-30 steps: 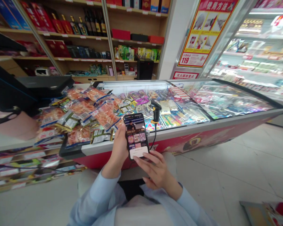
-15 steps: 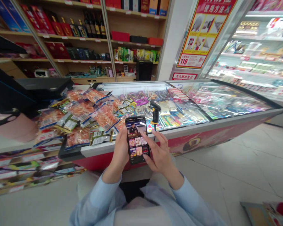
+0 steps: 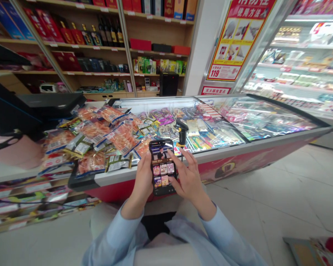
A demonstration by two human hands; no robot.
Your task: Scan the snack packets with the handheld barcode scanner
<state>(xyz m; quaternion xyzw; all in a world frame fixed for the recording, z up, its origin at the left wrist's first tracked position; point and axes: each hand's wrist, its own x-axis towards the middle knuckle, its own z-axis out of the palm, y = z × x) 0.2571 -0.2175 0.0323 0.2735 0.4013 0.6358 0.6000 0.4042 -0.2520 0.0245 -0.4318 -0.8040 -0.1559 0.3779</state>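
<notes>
A black smartphone (image 3: pixel 163 168) is held upright in my left hand (image 3: pixel 143 181), whose fingers wrap its left side and back. Its lit screen has a video picture at the top and rows of small pictures below. My right hand (image 3: pixel 189 177) hovers over the phone's right side with its fingers apart. The index fingertip is at the screen, and I cannot tell whether it touches. The thumb lies close to the lower right of the screen. Just beyond the phone, a black and yellow barcode scanner (image 3: pixel 181 132) stands on the freezer's glass top.
Bagged snacks (image 3: pixel 122 136) lie heaped on the left end of a chest freezer (image 3: pixel 227 159). A pink bag (image 3: pixel 16 151) and a dark device (image 3: pixel 50 101) are at the left. Shelves (image 3: pixel 161 37) with bottles and boxes stand behind, a lit display cooler (image 3: pixel 302 70) at the right.
The phone and my left hand have shifted slightly right and down. The video picture on the screen has changed. My right index finger has moved slightly up along the screen.
</notes>
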